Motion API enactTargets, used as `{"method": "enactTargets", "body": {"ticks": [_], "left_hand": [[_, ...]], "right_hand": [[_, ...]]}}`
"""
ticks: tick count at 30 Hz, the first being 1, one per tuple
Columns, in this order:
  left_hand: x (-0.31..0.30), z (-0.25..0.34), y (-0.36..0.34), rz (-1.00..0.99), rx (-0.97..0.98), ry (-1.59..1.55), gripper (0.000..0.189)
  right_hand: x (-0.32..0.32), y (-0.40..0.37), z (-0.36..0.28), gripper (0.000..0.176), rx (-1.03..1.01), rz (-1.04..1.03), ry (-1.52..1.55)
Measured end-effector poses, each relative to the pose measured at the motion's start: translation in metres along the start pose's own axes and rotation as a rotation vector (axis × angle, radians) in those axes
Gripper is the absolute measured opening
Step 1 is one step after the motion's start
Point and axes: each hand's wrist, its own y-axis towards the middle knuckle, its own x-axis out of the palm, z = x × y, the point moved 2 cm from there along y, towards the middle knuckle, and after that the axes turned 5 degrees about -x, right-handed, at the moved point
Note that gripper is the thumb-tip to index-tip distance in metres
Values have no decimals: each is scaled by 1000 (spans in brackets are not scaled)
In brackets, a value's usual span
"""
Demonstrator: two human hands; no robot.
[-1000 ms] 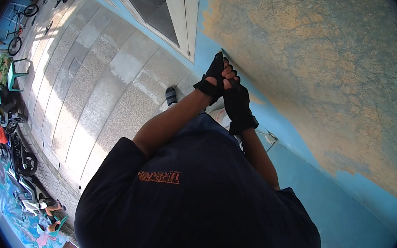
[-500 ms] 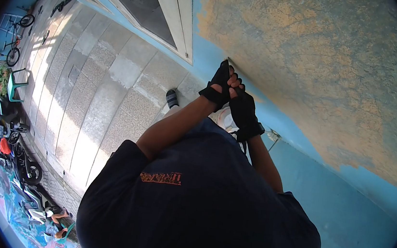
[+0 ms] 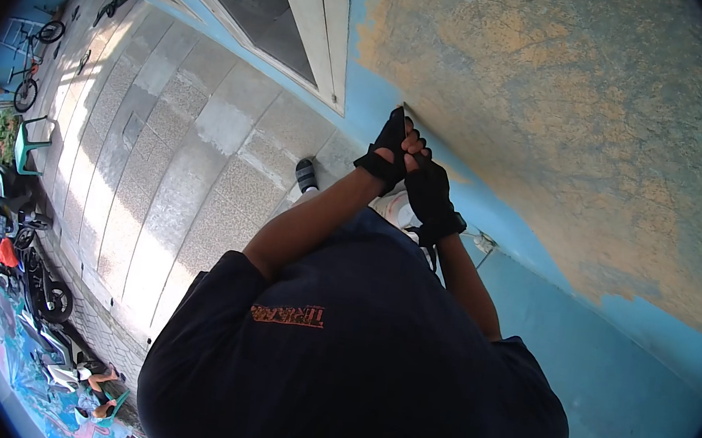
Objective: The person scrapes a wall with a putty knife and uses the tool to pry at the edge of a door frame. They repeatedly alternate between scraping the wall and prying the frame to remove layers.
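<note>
- Left hand (image 3: 382, 152) and right hand (image 3: 429, 195), clasped together, stand slightly lower and further right on the wall (image 3: 550, 112) than a second ago.
- Their dark tool (image 3: 399, 117) has shifted with them.

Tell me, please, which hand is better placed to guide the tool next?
Probably left: the left hand grips the tool foremost, at the wall; the right hand sits behind it.

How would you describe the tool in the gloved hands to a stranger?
Find the blue wall with its bare yellowish patch. At its edge the black-gloved left hand and right hand meet. The dark flat tool sticks out above them.
</note>
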Motion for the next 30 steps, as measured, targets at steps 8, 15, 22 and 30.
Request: {"method": "enactTargets", "body": {"ticks": [8, 15, 22, 30], "left_hand": [[-8, -5, 7, -1, 1, -61, 49], [-15, 38, 8, 78, 87, -77, 48], [10, 26, -10, 182, 86, 69, 49], [2, 20, -33, 120, 74, 256, 41]], "right_hand": [[-6, -1, 0, 25, 14, 3, 14], [30, 33, -3, 30, 11, -77, 19], [11, 9, -11, 24, -141, 15, 223], [-1, -8, -22, 24, 218, -185, 531]]}}
